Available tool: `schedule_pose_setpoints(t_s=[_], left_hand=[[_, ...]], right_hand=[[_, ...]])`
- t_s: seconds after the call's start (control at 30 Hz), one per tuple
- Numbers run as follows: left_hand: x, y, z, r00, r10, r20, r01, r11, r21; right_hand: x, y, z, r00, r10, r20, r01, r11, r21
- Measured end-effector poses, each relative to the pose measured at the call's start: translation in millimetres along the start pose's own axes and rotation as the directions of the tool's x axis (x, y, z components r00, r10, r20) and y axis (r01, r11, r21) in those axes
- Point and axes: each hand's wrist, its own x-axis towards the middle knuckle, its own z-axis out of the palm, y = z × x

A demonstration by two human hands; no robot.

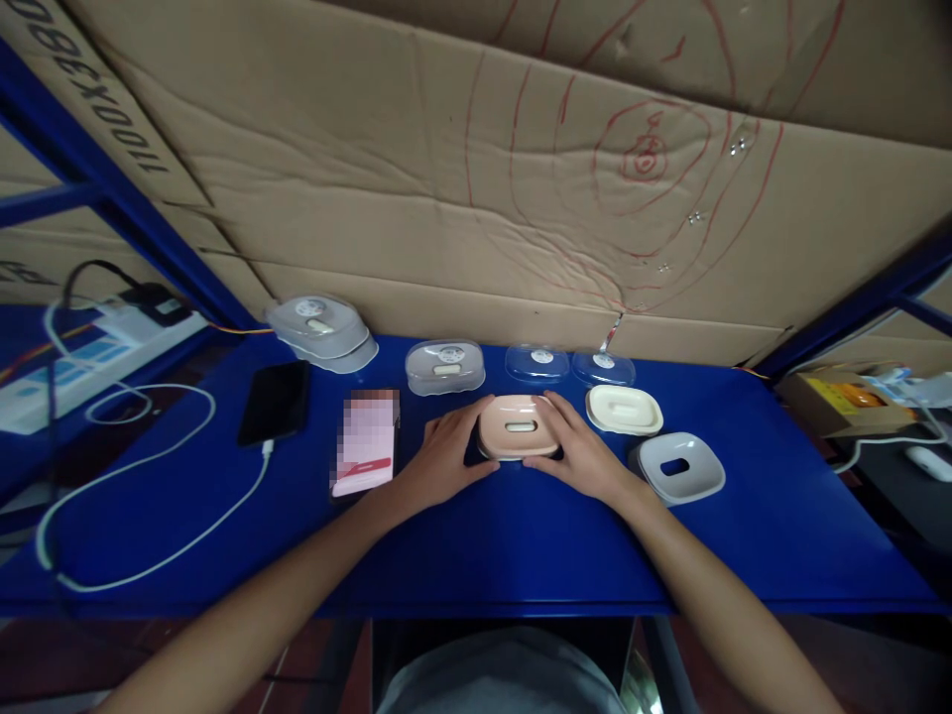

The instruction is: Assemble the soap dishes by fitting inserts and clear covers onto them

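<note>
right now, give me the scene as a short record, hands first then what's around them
left hand: around the left end of the pink dish
right hand: around its right end
to the right: cream dish, grey dish with an oval opening
behind: two clear lids
to the left: lit phone, dark phone
surface: blue table

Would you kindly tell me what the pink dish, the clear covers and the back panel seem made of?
Pink dish: probably glossy plastic, from its sheen; ceramic is possible.
Clear covers: likely shiny plastic, being see-through with highlights.
Back panel: apparently matte cardboard, being brown and creased.
</note>
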Motion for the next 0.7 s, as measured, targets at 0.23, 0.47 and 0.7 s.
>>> schedule_pose_setpoints(t_s=[0.23,0.47,0.7], left_hand=[[1.1,4.0,-4.3,0.993,-0.112,0.025,0.113,0.993,-0.027],[2.4,-3.3,-4.9,0.996,-0.067,0.06,0.074,0.992,-0.106],[3.1,-5.0,-2.5,0.996,-0.055,0.066,0.061,0.993,-0.1]], right_hand=[[-0.1,-1.8,0.2,1.0,-0.025,0.005,0.025,0.999,-0.026],[1.3,-5.4,-6.4,0.998,-0.051,0.034,0.052,0.999,-0.016],[1.7,-3.9,-6.0,0.995,-0.092,0.032,0.093,0.995,-0.021]])
